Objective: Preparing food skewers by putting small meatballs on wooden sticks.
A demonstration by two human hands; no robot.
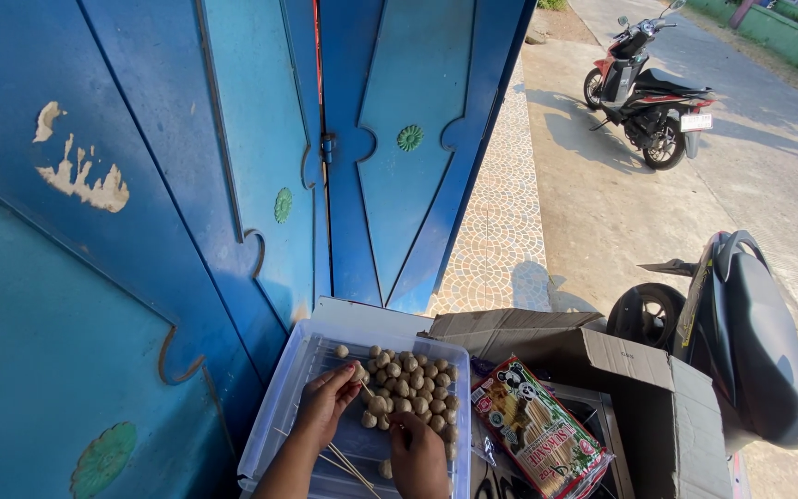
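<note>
A clear plastic tray (274, 416) holds several pale brown meatballs (413, 379) piled at its far right side. My left hand (325, 402) reaches into the tray and pinches a meatball on a thin wooden skewer. My right hand (417, 453) is curled low over the meatballs at the tray's near side, fingers closed on one of them. Loose wooden skewers (348, 467) lie on the tray floor between my two forearms.
A packet of skewers (538, 434) with a red and green wrapper lies right of the tray. An open cardboard box (621, 370) stands behind it. A blue metal gate (233, 166) fills the left. A grey scooter (741, 342) is parked at right, another scooter (648, 92) farther off.
</note>
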